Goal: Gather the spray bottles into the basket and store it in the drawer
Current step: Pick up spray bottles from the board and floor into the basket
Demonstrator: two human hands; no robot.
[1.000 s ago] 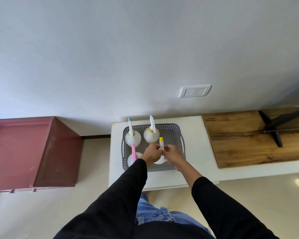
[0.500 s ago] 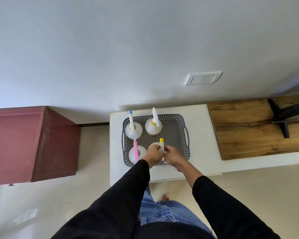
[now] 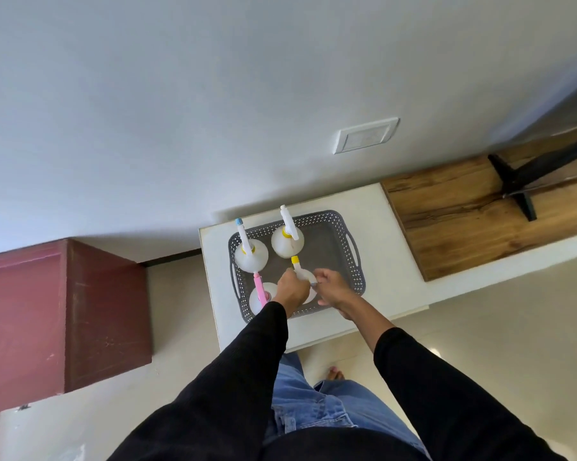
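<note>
Wall (image 3: 214, 94): plain pale grey-white, fills upper half; white switch plate (image 3: 366, 135) set in it at right; floor (image 3: 480, 321): glossy cream tile; white table (image 3: 373, 207) against wall, center; wood-grain top (image 3: 473, 207) adj. on its right w/ black metal stand (image 3: 526, 171) on it; dark red cabinet (image 3: 64, 321) at left, scuffed side; light soft, even.
</note>
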